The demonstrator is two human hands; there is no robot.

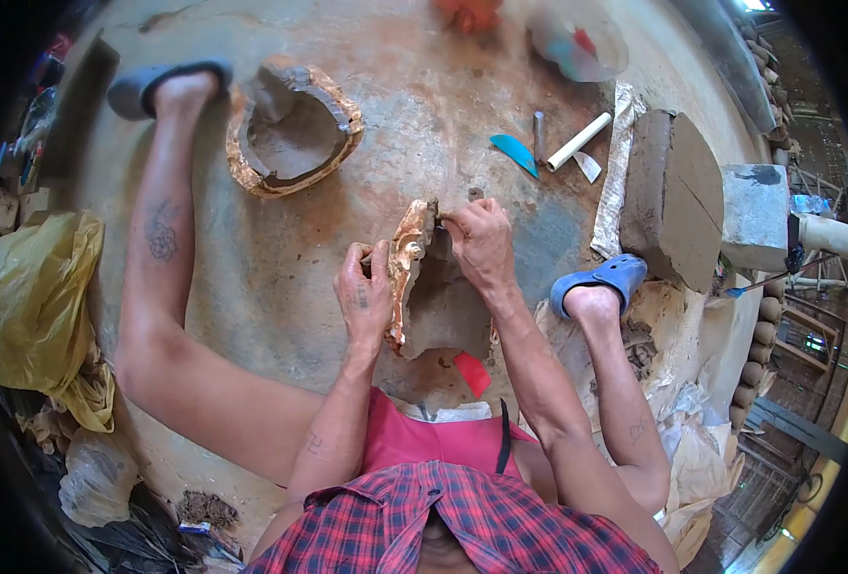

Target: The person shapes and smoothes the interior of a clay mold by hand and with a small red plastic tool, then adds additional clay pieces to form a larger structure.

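Observation:
On the floor between my legs stands a clay-lined mould piece (407, 263), with a rough cream and orange-brown rim and grey wet clay (448, 306) inside. My left hand (364, 292) is at its left side, fingers curled and closed against the outer wall; their tips are partly hidden. My right hand (481, 239) pinches the grey clay at the far end of the rim, thumb and fingers together. Farther left lies a second, rounded mould piece (347, 115), also lined with grey clay. A small red scraper (472, 374) rests close to the near end of the first mould.
Beyond my right hand lie a teal scraper (514, 155), a dark rod (539, 137), a white tube (579, 141) and a white scraper (588, 167). A large clay block (672, 201) stands right, beside a grey block (756, 215). A yellow plastic bag (36, 306) sits at left.

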